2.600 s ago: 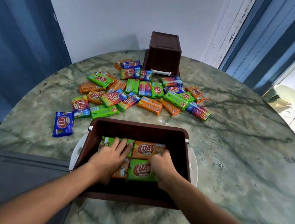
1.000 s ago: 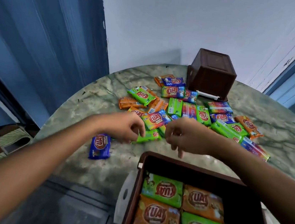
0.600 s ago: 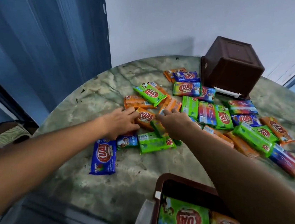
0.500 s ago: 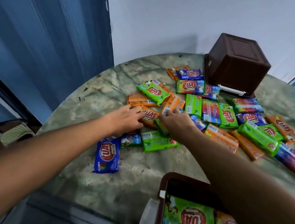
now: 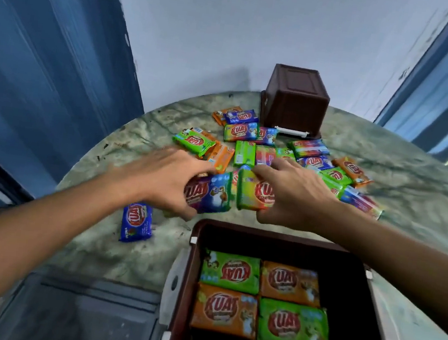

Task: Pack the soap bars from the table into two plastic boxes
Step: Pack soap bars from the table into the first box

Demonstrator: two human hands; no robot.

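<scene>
Soap bars [image 5: 265,149]: loose pile on far part of table [image 5: 412,193]; 4 pcs flat in open brown box [image 5: 346,312] at near right. Left hand [image 5: 165,179] grips purple-wrapped bar [image 5: 210,193]; right hand [image 5: 295,198] grips green-wrapped bar [image 5: 254,192], both just beyond box's far rim. 2nd brown box [image 5: 295,99] inverted at far edge. Blue bar [image 5: 136,222] lies apart, left of box.

Soap bars [image 5: 259,295] in near box [image 5: 279,238]

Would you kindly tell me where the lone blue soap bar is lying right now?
In the head view, the blue soap bar lies flat on the marble table, apart from the pile, just left of the open brown box and below the left hand.
</scene>
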